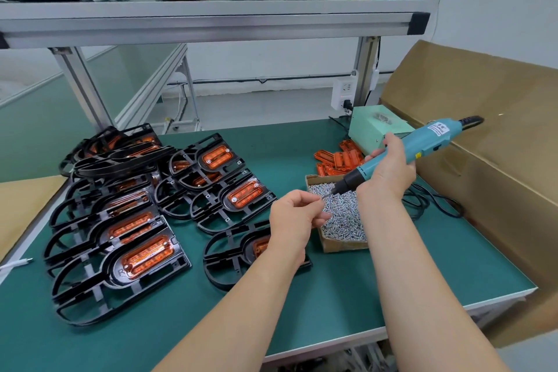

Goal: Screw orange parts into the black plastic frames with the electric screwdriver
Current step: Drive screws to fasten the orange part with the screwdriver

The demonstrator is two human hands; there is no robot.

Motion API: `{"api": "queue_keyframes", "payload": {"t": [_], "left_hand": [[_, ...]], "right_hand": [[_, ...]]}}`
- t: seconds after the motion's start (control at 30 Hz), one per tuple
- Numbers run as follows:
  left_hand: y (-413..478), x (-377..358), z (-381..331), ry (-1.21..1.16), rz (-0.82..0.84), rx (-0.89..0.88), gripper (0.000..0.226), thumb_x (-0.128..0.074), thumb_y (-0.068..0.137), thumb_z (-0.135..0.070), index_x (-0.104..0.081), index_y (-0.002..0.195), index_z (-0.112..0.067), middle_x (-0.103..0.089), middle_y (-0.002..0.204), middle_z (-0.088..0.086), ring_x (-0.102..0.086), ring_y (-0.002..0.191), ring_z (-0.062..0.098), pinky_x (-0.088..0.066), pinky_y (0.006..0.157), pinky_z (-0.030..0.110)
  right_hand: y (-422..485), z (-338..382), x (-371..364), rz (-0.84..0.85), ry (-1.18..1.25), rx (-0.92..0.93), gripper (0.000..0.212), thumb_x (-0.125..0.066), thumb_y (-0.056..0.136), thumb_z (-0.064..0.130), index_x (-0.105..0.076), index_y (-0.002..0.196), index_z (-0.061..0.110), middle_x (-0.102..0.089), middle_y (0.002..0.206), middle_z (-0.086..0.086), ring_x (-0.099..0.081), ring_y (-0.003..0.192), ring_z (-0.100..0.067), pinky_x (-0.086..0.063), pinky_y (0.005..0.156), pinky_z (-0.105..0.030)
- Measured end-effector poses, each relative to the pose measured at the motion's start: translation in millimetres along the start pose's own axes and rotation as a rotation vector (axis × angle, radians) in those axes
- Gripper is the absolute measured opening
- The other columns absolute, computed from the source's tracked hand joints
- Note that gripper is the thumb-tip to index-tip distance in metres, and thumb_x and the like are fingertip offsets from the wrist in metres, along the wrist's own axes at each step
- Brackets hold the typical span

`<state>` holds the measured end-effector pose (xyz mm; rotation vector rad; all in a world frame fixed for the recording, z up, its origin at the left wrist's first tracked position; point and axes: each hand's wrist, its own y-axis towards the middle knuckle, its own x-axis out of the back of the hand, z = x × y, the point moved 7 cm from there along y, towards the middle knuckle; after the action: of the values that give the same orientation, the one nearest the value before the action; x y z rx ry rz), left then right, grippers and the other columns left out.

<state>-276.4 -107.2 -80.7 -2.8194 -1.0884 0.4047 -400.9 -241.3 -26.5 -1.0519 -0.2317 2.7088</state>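
Observation:
My right hand grips the teal electric screwdriver, tilted with its bit pointing down-left over the screw box. My left hand pinches a small screw at the bit's tip. Under my left wrist lies a black frame with an orange part seated in it. Loose orange parts are heaped behind the screw box. Several black frames fitted with orange parts are stacked on the left of the green mat.
A large open cardboard box borders the table on the right. A pale green power supply and black cable sit behind the screws. An aluminium shelf overhangs the back. A white cable end lies at far left.

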Motion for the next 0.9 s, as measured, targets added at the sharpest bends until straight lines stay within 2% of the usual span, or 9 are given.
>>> {"api": "queue_keyframes", "payload": {"t": [0.27,0.47,0.57,0.67,0.77,0.9], "left_hand": [[-9.0,10.1,-7.6,0.225,-0.035,-0.142,0.019,-0.067,0.083,0.003,-0.071,0.074,-0.013,-0.069,0.061,0.001,-0.067,0.057,0.009,-0.049,0.054,0.015],[-17.7,23.7,-17.8,0.425,-0.073,-0.245,0.02,-0.074,0.08,-0.009,-0.072,0.069,-0.025,-0.07,0.067,-0.009,-0.059,0.061,0.003,-0.046,0.06,0.014],[-19.6,34.1,-18.8,0.478,-0.062,-0.23,0.016,-0.075,0.08,-0.011,-0.074,0.075,-0.026,-0.071,0.071,-0.011,-0.059,0.061,0.003,-0.046,0.061,0.018],[-23.4,47.5,-21.7,0.521,-0.039,-0.236,0.02,-0.074,0.081,-0.01,-0.074,0.085,-0.03,-0.072,0.078,-0.013,-0.065,0.074,0.001,-0.053,0.071,0.019],[-28.7,69.1,-29.4,0.746,-0.084,-0.338,0.023,-0.067,0.085,-0.011,-0.075,0.094,-0.031,-0.069,0.087,-0.021,-0.062,0.088,-0.005,-0.047,0.079,0.011],[-38.3,75.8,-26.9,1.231,-0.015,-0.52,0.019,-0.064,0.089,-0.021,-0.079,0.088,-0.032,-0.072,0.088,-0.015,-0.052,0.098,0.015,-0.04,0.088,0.033]], "right_hand": [[-11.2,1.7,-9.2,0.113,-0.063,0.035,0.018,-0.071,0.087,0.014,-0.06,0.101,0.016,-0.053,0.046,0.01,-0.051,0.043,-0.006,-0.046,0.047,-0.022],[-23.8,-2.5,-14.3,0.153,-0.08,0.05,0.017,-0.072,0.086,0.017,-0.059,0.097,0.016,-0.052,0.054,0.002,-0.049,0.046,-0.01,-0.045,0.048,-0.022],[-31.7,-7.4,-17.3,0.182,-0.096,0.058,0.017,-0.072,0.086,0.017,-0.057,0.095,0.014,-0.051,0.052,0.002,-0.047,0.044,-0.01,-0.044,0.045,-0.021],[-39.4,-11.5,-21.4,0.225,-0.127,0.088,0.018,-0.071,0.087,0.016,-0.055,0.093,0.011,-0.05,0.052,0.001,-0.045,0.042,-0.011,-0.041,0.043,-0.02],[-47.9,-14.2,-24.0,0.273,-0.183,0.156,0.02,-0.073,0.085,0.018,-0.053,0.087,0.014,-0.051,0.05,0.003,-0.047,0.043,-0.011,-0.042,0.045,-0.023],[-61.6,-22.2,-26.0,0.367,-0.234,0.239,0.021,-0.073,0.084,0.021,-0.053,0.085,0.015,-0.05,0.052,0.002,-0.046,0.043,-0.01,-0.043,0.046,-0.023]]}}
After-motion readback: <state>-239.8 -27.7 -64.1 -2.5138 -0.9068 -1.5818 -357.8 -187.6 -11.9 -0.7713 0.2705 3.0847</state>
